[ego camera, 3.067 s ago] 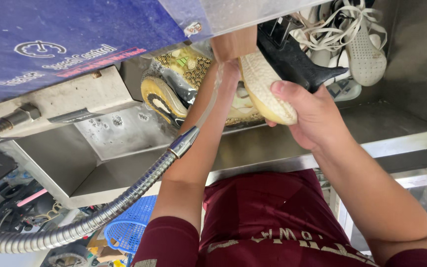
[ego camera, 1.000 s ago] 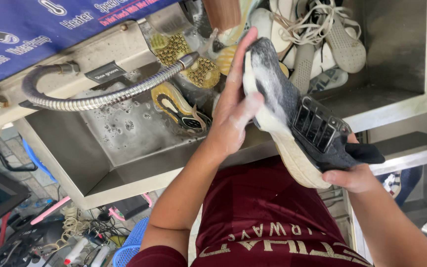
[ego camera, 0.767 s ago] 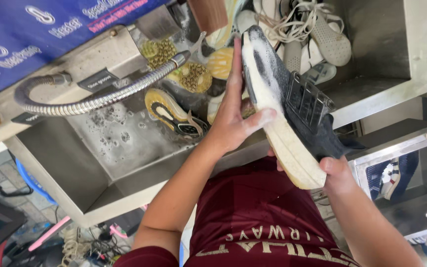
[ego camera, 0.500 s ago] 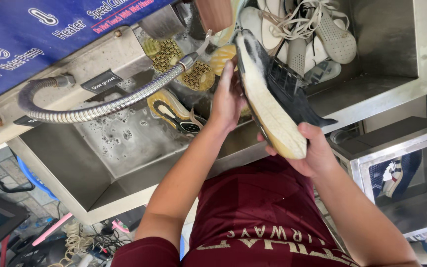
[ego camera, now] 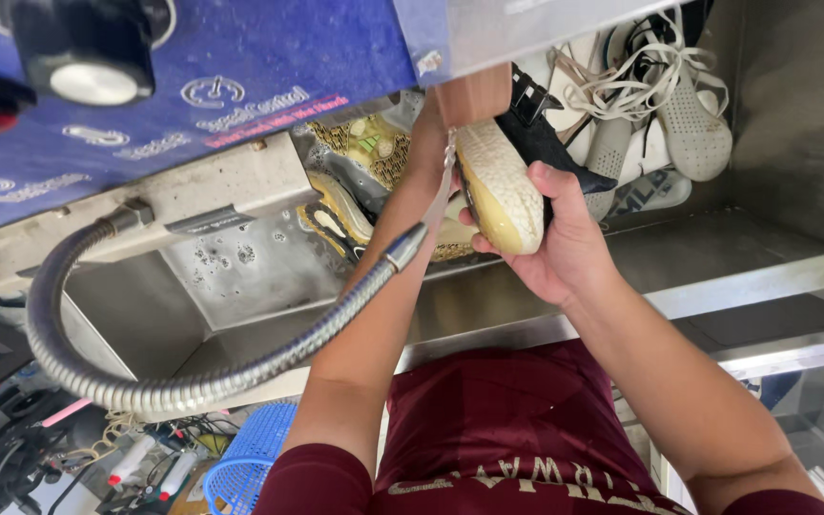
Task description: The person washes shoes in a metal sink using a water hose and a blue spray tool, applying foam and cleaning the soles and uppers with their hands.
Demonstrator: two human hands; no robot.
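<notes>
Shoe (ego camera: 512, 176): black upper, cream ribbed sole facing camera.
Axis: long, running up-down above steel sink (ego camera: 746, 257).
Right hand (ego camera: 560, 248): fingers wrapped around heel.
Left hand (ego camera: 428, 143): fingers hidden, cannot tell.

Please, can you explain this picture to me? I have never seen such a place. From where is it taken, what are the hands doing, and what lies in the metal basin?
A camera on the person's head looks down at their arms, so the scene seems turned over. The right hand grips a dark shoe with a pale sole. The left hand is mostly hidden behind a blue machine panel; what it holds cannot be seen. A flexible metal hose ends near the shoe. In the steel sink lie white shoes with laces and yellowish shoes. A blue basket stands below.
</notes>
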